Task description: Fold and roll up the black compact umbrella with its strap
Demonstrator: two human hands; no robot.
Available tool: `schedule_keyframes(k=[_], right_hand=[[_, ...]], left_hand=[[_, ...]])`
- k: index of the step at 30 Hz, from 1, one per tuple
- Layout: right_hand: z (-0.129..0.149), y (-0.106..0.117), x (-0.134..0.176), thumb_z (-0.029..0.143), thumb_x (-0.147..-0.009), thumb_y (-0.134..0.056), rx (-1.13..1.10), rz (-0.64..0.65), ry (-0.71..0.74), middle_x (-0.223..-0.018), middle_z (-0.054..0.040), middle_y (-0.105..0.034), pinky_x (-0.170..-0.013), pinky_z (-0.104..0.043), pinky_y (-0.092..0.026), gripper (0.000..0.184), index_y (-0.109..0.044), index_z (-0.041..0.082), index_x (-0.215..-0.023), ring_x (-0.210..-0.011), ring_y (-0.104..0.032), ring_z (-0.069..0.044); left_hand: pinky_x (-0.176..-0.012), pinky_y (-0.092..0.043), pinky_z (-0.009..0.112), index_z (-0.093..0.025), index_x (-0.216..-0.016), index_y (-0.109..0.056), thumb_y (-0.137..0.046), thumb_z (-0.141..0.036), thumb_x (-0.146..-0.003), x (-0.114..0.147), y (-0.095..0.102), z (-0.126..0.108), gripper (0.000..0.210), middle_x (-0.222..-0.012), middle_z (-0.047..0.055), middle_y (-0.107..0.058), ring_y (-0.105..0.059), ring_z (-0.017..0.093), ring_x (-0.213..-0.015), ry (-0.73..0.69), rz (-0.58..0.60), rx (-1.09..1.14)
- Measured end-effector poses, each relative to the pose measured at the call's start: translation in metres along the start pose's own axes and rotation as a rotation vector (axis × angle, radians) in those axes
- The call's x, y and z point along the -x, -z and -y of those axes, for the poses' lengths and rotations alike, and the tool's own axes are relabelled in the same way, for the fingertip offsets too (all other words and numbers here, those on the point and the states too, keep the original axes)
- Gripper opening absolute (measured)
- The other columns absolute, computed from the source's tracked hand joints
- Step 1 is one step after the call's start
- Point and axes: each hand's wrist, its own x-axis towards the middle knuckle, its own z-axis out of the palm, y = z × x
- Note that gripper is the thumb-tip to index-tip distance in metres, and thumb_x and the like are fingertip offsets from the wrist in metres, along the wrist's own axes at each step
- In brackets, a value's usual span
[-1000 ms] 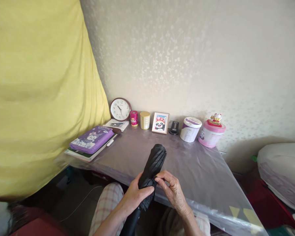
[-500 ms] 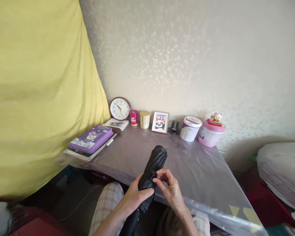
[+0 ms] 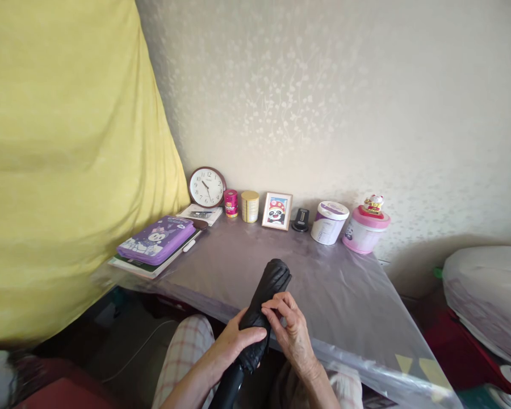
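Observation:
A folded black umbrella (image 3: 269,284) slants up over the table's near edge, its handle pointing down toward my lap. My left hand (image 3: 234,342) is wrapped round the lower part of its gathered canopy, thumb across the front. My right hand (image 3: 290,329) pinches at the canopy's right side with thumb and index finger; the bit of fabric or strap between those fingertips is too small to make out. Below my left hand the dark handle (image 3: 229,383) shows, running down out of the frame.
On the table (image 3: 332,295), under clear plastic, a purple case (image 3: 155,241) lies on books at left. Along the wall stand a clock (image 3: 207,187), a pink tin (image 3: 230,203), a yellow can (image 3: 250,207), a picture frame (image 3: 276,211), a white tub (image 3: 329,224) and a pink tub (image 3: 365,231).
My right thumb and fingers have moved slightly left across the umbrella's canopy and closed nearer its front. The umbrella's top has dipped a little. My left hand keeps its hold.

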Motion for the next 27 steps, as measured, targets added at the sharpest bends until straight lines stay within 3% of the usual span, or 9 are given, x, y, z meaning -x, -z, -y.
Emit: schedule_keyframes(k=[3,6,9,11,15,19,22,27], right_hand=[[-0.007,0.002,-0.001,0.028,-0.086,-0.051,-0.018,-0.125,-0.095,-0.088,-0.0045,-0.056,-0.075,-0.026,-0.044,0.015,-0.063,0.021,-0.088,-0.083,-0.055,-0.015],[-0.015,-0.001,-0.001,0.036,-0.082,-0.055,-0.163,-0.268,-0.338,-0.094,-0.0069,-0.06,-0.076,-0.03,-0.047,0.027,-0.058,0.018,-0.101,-0.086,-0.057,-0.018],[-0.013,-0.013,0.0,0.043,-0.072,-0.064,-0.426,-0.222,-0.583,-0.112,-0.0108,-0.058,-0.079,-0.033,-0.048,0.062,-0.042,0.016,-0.124,-0.095,-0.058,-0.022],[-0.008,-0.022,-0.002,0.045,-0.068,-0.067,-0.512,-0.205,-0.693,-0.114,-0.0102,-0.057,-0.083,-0.033,-0.047,0.074,-0.036,0.016,-0.129,-0.098,-0.058,-0.023],[-0.004,-0.028,-0.014,0.048,-0.064,-0.07,-0.497,-0.319,-0.854,-0.102,-0.0064,-0.063,-0.084,-0.032,-0.045,0.065,-0.049,0.017,-0.117,-0.095,-0.058,-0.023],[-0.014,-0.018,-0.026,0.052,-0.067,-0.066,-0.795,-0.397,-0.938,-0.109,-0.0049,-0.061,-0.084,-0.031,-0.045,0.059,-0.052,0.02,-0.115,-0.101,-0.056,-0.022],[-0.018,-0.013,-0.025,0.055,-0.072,-0.06,-1.09,-0.305,-0.922,-0.106,-0.0076,-0.062,-0.081,-0.033,-0.046,0.057,-0.055,0.017,-0.114,-0.096,-0.058,-0.023],[-0.008,-0.017,-0.013,0.062,-0.076,-0.049,-1.345,-0.053,-0.892,-0.104,-0.0146,-0.063,-0.081,-0.035,-0.045,0.062,-0.061,0.009,-0.107,-0.095,-0.058,-0.025]], left_hand=[[-0.04,-0.041,0.021,-0.016,-0.111,-0.048,-0.061,-0.038,-0.066,0.0,0.003,0.0,0.052,-0.055,-0.004,-0.053,-0.054,0.013,-0.043,0.016,0.013,0.034],[-0.039,-0.04,0.021,-0.016,-0.106,-0.048,-0.059,-0.043,-0.067,-0.002,0.005,0.0,0.048,-0.057,-0.003,-0.054,-0.055,0.014,-0.046,0.01,0.014,0.063],[-0.039,-0.041,0.022,-0.016,-0.109,-0.046,-0.059,-0.042,-0.068,-0.006,0.002,0.0,0.05,-0.056,-0.004,-0.054,-0.056,0.015,-0.046,-0.004,-0.002,0.058],[-0.041,-0.042,0.023,-0.017,-0.112,-0.045,-0.061,-0.037,-0.066,-0.008,-0.004,0.001,0.053,-0.056,-0.004,-0.055,-0.055,0.014,-0.045,-0.004,-0.013,0.04],[-0.046,-0.045,0.023,-0.017,-0.112,-0.048,-0.064,-0.029,-0.064,-0.006,-0.01,0.005,0.051,-0.058,-0.004,-0.057,-0.055,0.012,-0.046,-0.014,0.013,0.019],[-0.041,-0.042,0.022,-0.016,-0.106,-0.048,-0.063,-0.036,-0.068,-0.003,-0.006,0.012,0.046,-0.057,-0.002,-0.056,-0.055,0.014,-0.045,0.096,0.164,0.19],[-0.04,-0.041,0.02,-0.013,-0.091,-0.052,-0.054,-0.044,-0.075,-0.005,-0.002,0.014,0.035,-0.062,0.001,-0.056,-0.055,0.012,-0.048,0.144,0.219,0.313],[-0.043,-0.046,0.022,-0.008,-0.082,-0.057,-0.044,-0.048,-0.081,-0.011,0.002,0.015,0.042,-0.065,0.005,-0.055,-0.054,0.011,-0.051,0.205,0.33,0.413]])
